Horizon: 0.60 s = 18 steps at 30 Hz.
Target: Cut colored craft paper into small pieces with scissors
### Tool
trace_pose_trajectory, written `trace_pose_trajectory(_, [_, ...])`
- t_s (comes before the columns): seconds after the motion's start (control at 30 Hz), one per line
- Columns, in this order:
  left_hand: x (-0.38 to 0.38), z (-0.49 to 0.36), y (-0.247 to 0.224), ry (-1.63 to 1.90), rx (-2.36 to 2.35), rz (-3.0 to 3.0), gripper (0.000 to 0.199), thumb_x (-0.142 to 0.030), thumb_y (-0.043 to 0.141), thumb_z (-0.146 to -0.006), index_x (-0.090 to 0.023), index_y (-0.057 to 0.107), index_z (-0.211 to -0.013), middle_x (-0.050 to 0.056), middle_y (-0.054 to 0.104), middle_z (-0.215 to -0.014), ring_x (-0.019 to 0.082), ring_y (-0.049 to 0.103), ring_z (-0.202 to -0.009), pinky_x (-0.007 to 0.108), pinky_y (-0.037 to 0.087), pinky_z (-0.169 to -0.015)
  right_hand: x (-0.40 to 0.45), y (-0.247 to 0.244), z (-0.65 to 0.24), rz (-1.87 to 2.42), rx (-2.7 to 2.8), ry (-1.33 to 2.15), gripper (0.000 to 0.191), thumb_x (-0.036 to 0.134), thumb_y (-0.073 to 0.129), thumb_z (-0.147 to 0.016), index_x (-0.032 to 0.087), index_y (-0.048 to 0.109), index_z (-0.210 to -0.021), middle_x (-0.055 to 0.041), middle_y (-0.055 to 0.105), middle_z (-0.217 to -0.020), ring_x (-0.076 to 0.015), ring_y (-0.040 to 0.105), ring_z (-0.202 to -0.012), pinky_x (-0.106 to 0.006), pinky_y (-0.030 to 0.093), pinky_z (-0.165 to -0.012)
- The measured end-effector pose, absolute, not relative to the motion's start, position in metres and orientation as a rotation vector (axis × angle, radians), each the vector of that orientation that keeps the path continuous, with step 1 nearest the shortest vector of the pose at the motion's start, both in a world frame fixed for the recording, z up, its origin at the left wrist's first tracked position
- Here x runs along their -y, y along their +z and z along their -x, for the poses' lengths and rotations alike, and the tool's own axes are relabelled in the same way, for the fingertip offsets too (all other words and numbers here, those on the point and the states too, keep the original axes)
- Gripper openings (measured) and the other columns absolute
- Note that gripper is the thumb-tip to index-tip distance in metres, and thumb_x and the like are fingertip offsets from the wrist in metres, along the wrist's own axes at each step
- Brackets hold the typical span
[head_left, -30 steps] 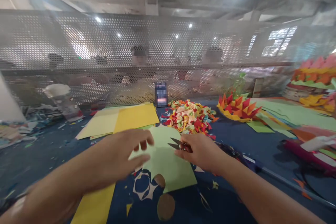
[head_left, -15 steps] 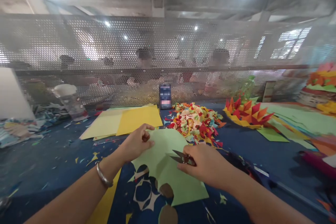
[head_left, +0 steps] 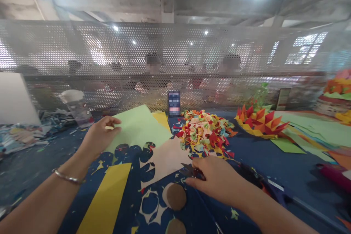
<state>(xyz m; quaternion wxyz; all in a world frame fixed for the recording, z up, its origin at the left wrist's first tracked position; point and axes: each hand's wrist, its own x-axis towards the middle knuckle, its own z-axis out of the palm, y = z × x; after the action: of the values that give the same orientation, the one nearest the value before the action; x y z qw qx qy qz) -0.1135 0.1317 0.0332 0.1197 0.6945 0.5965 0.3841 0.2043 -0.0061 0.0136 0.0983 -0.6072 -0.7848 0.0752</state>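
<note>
My left hand (head_left: 102, 135) pinches the left edge of a light green paper sheet (head_left: 137, 128), lifted over the yellow sheets. Round bites are cut from the sheet's lower edge. My right hand (head_left: 212, 175) is closed around small dark thread snips (head_left: 190, 171), their blades pointing left. Under the blades lies a pale pinkish paper sheet (head_left: 167, 159) with scalloped cut-outs. A brown round disc (head_left: 176, 196) rests just below it, on a pale paper circle. Another brown disc (head_left: 176, 227) is partly cut off by the bottom edge. Pale ring-shaped scraps (head_left: 149, 206) lie beside them.
A heap of colourful small paper pieces (head_left: 205, 131) lies ahead. Behind it stand a phone (head_left: 173, 103) and a perforated screen (head_left: 123, 51); people are beyond. A folded red-yellow paper ring (head_left: 260, 122) is right, a lidded cup (head_left: 78, 108) left. A yellow strip (head_left: 106, 197) lies in front.
My left hand has moved left with the green sheet, drawing it off the pinkish sheet and the brown disc. My right hand stays nearly in place with the snips.
</note>
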Motion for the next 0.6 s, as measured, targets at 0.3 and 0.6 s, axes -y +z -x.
trace_pose_trajectory(0.3, [-0.133,0.132,0.027,0.383,-1.996,-2.225,0.02,-0.04,0.061,-0.067,-0.022,0.064,-0.058,0.002,0.06,-0.05,0.021,0.056,-0.048,0.029,0.039,-0.048,0.009,0.008,-0.203,1.829,2.432,0.132,0.025,0.043,0.063,-0.079,0.018,0.063,-0.074,-0.007,0.07,-0.074,-0.0246,0.065,-0.069,-0.028,0.027,-0.051])
trace_pose_trajectory(0.6, [-0.095,0.075,0.032,0.446,-1.752,-2.651,0.032,-0.05,0.052,-0.08,-0.024,0.066,-0.089,0.009,0.065,-0.091,0.032,0.056,-0.095,0.043,0.042,-0.081,0.009,0.005,-0.204,1.843,2.433,0.143,0.023,0.041,0.063,-0.079,0.018,0.062,-0.077,-0.0077,0.069,-0.074,-0.0252,0.065,-0.07,-0.029,0.032,-0.053])
